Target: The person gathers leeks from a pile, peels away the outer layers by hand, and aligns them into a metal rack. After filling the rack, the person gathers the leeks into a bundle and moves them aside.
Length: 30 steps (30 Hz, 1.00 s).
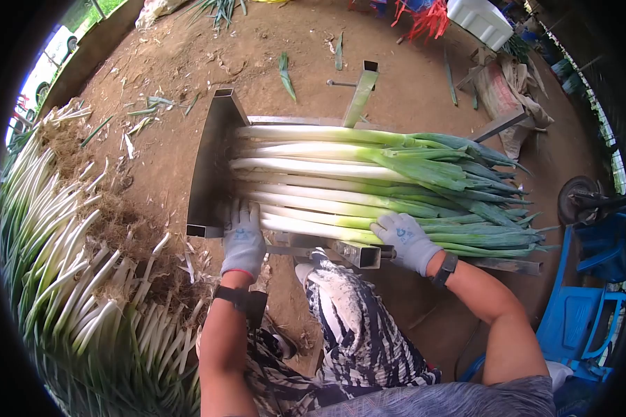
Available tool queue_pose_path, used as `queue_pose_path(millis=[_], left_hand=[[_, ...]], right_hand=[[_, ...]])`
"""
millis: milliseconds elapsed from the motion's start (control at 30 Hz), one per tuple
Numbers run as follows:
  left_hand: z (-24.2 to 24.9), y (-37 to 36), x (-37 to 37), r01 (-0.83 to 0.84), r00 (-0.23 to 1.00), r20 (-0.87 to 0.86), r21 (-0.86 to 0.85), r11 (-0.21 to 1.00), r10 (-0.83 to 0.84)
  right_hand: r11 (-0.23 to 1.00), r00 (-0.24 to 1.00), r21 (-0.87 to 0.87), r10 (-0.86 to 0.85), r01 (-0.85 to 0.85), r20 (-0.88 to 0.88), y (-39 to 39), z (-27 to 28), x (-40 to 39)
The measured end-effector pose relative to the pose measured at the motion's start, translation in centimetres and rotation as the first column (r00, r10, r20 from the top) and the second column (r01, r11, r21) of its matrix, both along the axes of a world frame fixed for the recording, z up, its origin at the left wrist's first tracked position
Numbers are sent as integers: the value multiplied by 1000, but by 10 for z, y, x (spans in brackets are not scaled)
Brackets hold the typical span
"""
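Long green onions (327, 187) lie side by side on a metal frame, white ends against an upright metal end plate (212, 163) on the left, green leaves to the right. My left hand (243, 233), in a grey-white glove, has its fingers stretched out at the white ends, next to the plate. My right hand (407, 240), gloved the same way, lies on the nearest stalks where white turns to green. Its fingers rest flat over them, not wrapped round.
A large heap of green onions with roots (83, 278) covers the ground at left. Metal posts (362, 94) rise from the frame's far side. At right stand a blue plastic chair (584, 313) and a sack (508, 97). A white crate (480, 21) sits at the back.
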<state>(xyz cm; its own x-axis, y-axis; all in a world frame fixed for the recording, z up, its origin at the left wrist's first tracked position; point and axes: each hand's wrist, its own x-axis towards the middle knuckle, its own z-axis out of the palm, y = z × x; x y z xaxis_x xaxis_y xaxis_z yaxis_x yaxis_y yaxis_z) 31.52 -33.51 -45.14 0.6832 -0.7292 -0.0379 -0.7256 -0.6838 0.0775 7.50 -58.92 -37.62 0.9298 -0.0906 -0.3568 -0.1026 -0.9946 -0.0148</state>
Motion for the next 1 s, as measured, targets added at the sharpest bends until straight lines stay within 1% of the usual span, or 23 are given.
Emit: queue_pose_path(millis=[33, 100, 133, 167, 200, 233, 333, 367, 433, 467, 567, 600, 700, 733, 833, 867, 933, 967, 1000], left_hand=[[0, -1, 1, 12, 1000, -28, -17, 1000, -13], [23, 1, -3, 35, 995, -90, -44, 998, -39], [19, 3, -2, 41, 995, -82, -96, 994, -49], [20, 2, -3, 40, 995, -92, -102, 994, -49], [25, 2, -3, 38, 993, -104, -105, 994, -49], [29, 2, -3, 36, 992, -115, -107, 994, -48], [34, 4, -2, 85, 992, -83, -105, 991, -94], [37, 3, -2, 102, 992, -66, -113, 988, -110], [42, 2, -4, 105, 987, -110, -95, 990, -116], [43, 3, -4, 115, 984, -125, -97, 989, -127], [43, 4, 2, 153, 981, -102, -132, 979, -167], [40, 7, 3, 162, 978, -107, -133, 978, -177], [38, 9, 1, 172, 976, -109, -131, 976, -186], [39, 9, 2, 173, 977, -103, -128, 977, -187], [34, 11, 4, 188, 975, -91, -150, 971, -203], [32, 13, 5, 194, 974, -91, -156, 969, -209], [27, 14, 6, 200, 972, -86, -168, 965, -217], [26, 17, 7, 199, 971, -91, -187, 962, -219], [25, 16, 7, 196, 971, -95, -207, 958, -219]], right_hand=[[997, 999, 72, -7, 4, 33, -8, -6, -3], [975, 995, 221, -24, 2, 95, -23, -19, -3], [986, 970, 165, -34, -6, 240, -27, -22, 2], [994, 924, 107, -42, 1, 379, -26, -16, 12], [998, 867, 37, -62, 50, 494, -15, 23, 33], [994, 796, -27, -69, 106, 602, -10, 44, 48], [950, 877, -233, -76, 208, 475, -26, 23, 65], [930, 894, -301, -58, 209, 444, -31, 11, 73], [879, 929, -431, -32, 202, 369, -37, -11, 84], [872, 943, -457, -15, 175, 331, -33, -8, 88], [923, 971, -377, 14, 79, 239, -16, 13, 80], [946, 968, -309, -20, 100, 251, -6, 26, 73], [976, 899, -73, -157, 204, 409, 1, 27, 49], [963, 891, -9, -245, 268, 382, 2, 28, 44], [940, 888, 96, -340, 327, 310, -8, 16, 24], [941, 901, 44, -333, 334, 278, -14, 20, 17], [962, 922, 33, -270, 272, 278, -43, -1, -10], [958, 945, -12, -280, 286, 172, -45, 17, -7], [952, 947, -32, -301, 306, 110, -45, 34, -7]])
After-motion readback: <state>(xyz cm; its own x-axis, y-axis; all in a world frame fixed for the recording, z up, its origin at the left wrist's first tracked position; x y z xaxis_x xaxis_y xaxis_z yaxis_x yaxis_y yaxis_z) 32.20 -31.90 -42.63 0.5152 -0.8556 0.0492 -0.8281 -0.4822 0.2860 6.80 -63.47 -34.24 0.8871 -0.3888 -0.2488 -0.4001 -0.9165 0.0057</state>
